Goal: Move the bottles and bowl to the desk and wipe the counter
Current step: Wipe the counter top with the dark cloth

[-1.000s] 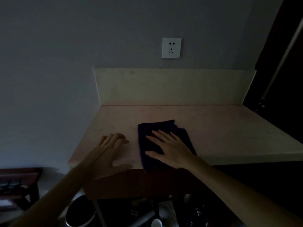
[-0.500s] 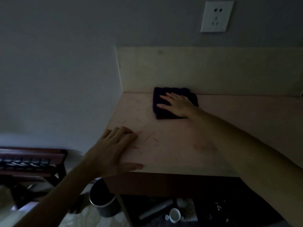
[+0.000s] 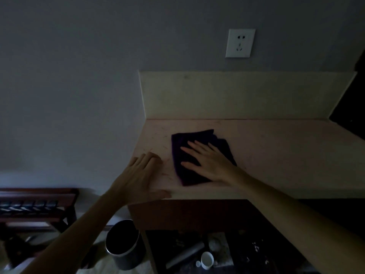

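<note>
The right hand (image 3: 209, 163) lies flat, fingers straight, pressing a dark purple cloth (image 3: 199, 157) (folded) on the bench (image 3: 276, 155); the left hand (image 3: 138, 178), fingers relaxed, rests on the bench's front-left corner.

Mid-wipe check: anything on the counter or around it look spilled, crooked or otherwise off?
Nothing spilled or damaged shows. The counter holds only the dark cloth, pressed flat by the right hand; the left hand rests at the counter's front left corner. The cloth lies slightly askew with a rumpled far edge. The dim shelf below is too dark to judge.
</note>
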